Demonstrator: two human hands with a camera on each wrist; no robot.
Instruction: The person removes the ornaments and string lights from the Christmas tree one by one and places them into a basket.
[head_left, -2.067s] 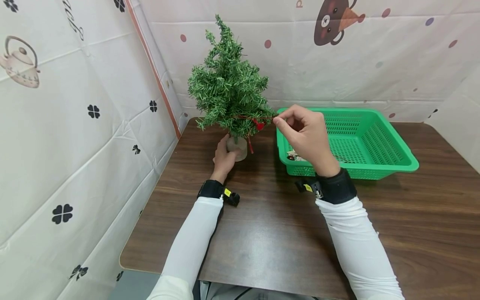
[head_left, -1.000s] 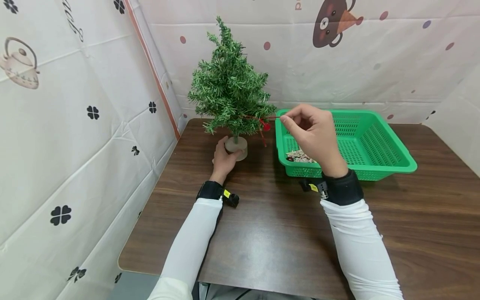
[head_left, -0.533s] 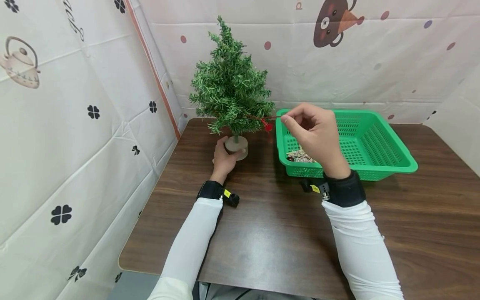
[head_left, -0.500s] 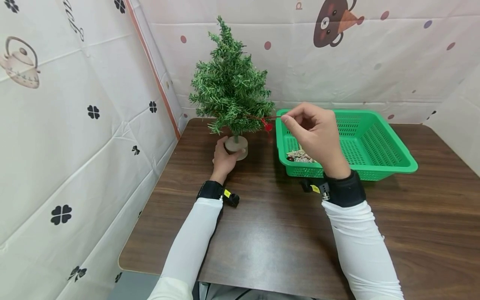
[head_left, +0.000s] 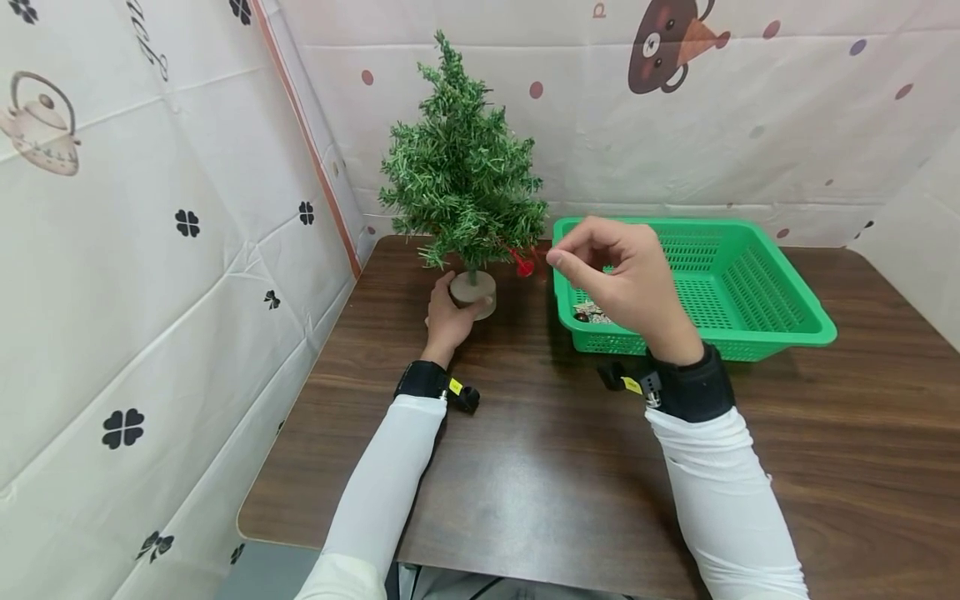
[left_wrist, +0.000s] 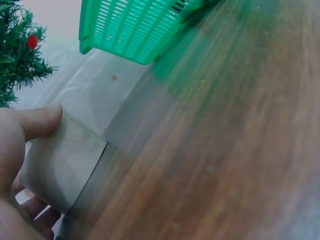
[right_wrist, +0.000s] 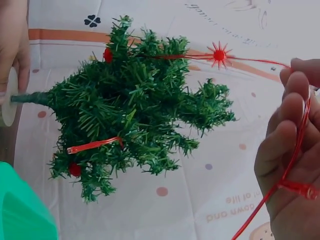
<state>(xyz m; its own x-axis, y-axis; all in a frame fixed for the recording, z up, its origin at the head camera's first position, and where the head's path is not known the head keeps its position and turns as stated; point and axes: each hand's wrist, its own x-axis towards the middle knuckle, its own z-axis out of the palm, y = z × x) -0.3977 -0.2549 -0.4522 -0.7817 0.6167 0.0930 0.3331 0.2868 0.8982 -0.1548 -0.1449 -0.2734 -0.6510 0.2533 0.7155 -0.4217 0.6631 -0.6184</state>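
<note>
A small artificial Christmas tree (head_left: 465, 167) stands upright on the table, on a round wooden base (head_left: 482, 300). My left hand (head_left: 447, 321) grips that base from its left side, thumb on top in the left wrist view. Right of the lower branches, my right hand (head_left: 622, 279) pinches a thin red string of lights (right_wrist: 295, 150) between thumb and fingertips. In the right wrist view the string runs from the branches past a spiky red ornament (right_wrist: 219, 56) to the fingertips, then down across the palm. More red pieces show among the branches.
Behind my right hand, a green plastic basket (head_left: 727, 346) holds some pale patterned pieces (head_left: 588, 312) and a dark round one. Printed white sheeting (head_left: 225, 333) covers the walls at left and back. The brown table (head_left: 525, 467) reaches toward me.
My right hand first draws the string out to the right, then comes back a little left and lower. The red ornament swings back toward the tree. My left hand stays on the base.
</note>
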